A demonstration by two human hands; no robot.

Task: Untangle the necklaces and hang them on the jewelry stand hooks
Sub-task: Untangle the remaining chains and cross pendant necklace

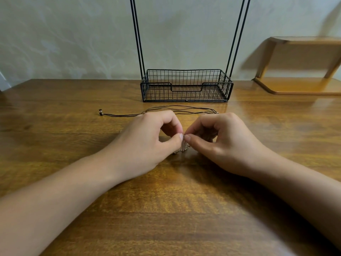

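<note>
While the fine chain [182, 147] sits bunched between your two thumbs, treat it as the only job; it lies near the middle of the table, a small pale tangle touching the wood and rising into your pinch. Your left hand [153, 137] is closed narrow, thumb and forefinger nipped on the chain's upper part. Your right hand [219, 139] mirrors it, fingertips pressed on the same clump, so the two pinches almost touch.

Judgement: you are still at the untangling step, nothing hung yet. Pinches this close give the knot no slack. Ease them apart a little, hold loosely, and tease one loop open rather than pulling the ends, since pulling will likely tighten a chain this thin. Let the clump rest on the table so its weight does not drag on the knot.

Beyond your knuckles, toward the far edge, the dark cord necklace [166, 110] lies stretched out flat, its bead end [100, 112] pointing to the left side. Whether it crosses the chain under your hands I cannot tell. Behind it stands the jewelry stand [186, 85], wire basket base at the table's back edge, uprights running out of view; the hooks are not visible. A wooden shelf [299, 84] sits at the far right corner.
</note>
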